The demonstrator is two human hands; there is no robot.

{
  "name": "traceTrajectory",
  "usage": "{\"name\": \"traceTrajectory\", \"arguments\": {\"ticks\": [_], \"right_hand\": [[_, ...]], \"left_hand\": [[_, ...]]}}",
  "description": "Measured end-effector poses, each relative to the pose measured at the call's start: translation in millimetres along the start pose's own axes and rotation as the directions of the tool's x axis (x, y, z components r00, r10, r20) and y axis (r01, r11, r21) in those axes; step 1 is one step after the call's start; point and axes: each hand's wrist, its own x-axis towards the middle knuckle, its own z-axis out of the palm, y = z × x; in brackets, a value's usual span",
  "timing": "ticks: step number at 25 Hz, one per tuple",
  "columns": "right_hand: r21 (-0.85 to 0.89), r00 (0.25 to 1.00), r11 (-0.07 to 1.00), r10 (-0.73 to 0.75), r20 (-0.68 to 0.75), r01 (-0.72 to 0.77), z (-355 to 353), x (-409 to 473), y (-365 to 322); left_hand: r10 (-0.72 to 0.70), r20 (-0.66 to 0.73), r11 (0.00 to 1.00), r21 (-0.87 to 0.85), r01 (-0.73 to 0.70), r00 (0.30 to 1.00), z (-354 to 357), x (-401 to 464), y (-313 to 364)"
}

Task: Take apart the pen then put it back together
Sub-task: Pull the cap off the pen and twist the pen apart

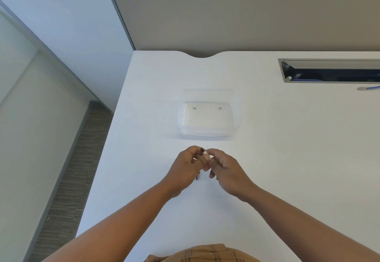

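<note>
My left hand (186,169) and my right hand (227,171) meet just above the white desk (287,159), fingertips touching. Between them they pinch a small pen (203,151); only a dark tip at the top and a pale stretch of barrel show. A short dark end (197,177) pokes out below my left hand's fingers. Most of the pen is hidden by the fingers, so I cannot tell whether it is in one piece.
A clear plastic container (208,115) stands on the desk beyond my hands, with tiny dark specks inside. A cable slot (329,70) and a blue cable (368,87) lie at the far right. The desk's left edge drops to the floor (67,179).
</note>
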Motion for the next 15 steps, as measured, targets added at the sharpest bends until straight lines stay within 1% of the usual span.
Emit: {"name": "traceTrajectory", "arguments": {"ticks": [2,4,6,8,9,10,12,14,15], "right_hand": [[0.106,1.0,0.994,0.017,0.004,-0.017,3,-1,1],[0.115,0.998,0.993,0.027,-0.055,-0.02,3,-2,1],[0.108,0.986,0.994,0.023,-0.167,-0.005,0,-4,-1],[0.109,0.969,0.994,0.019,-0.246,0.008,-7,-4,-3],[0.109,0.97,0.994,0.023,-0.244,0.004,-10,-3,-4],[0.102,0.975,0.995,0.034,-0.217,-0.012,-13,-2,-5],[0.067,0.985,0.994,0.094,-0.144,-0.085,-18,-1,-7],[0.043,0.985,0.988,0.149,-0.087,-0.146,-23,1,-8],[0.061,0.984,0.984,0.172,-0.052,-0.169,-25,2,-8]], "left_hand": [[-0.006,-0.025,0.999,-0.052,0.004,1.0,4,-1,0],[0.029,-0.053,0.999,-0.041,-0.032,0.998,7,0,4],[0.092,-0.049,0.995,0.037,-0.091,0.994,8,0,10],[0.165,-0.003,0.969,0.189,-0.161,0.986,8,0,16],[0.204,0.037,0.931,0.302,-0.205,0.978,8,1,18],[0.234,0.083,0.871,0.425,-0.247,0.969,7,2,18],[0.257,0.15,0.725,0.624,-0.293,0.955,4,4,18],[0.288,0.174,0.614,0.721,-0.321,0.942,0,6,17],[0.315,0.19,0.568,0.747,-0.345,0.93,-2,7,17]]}}
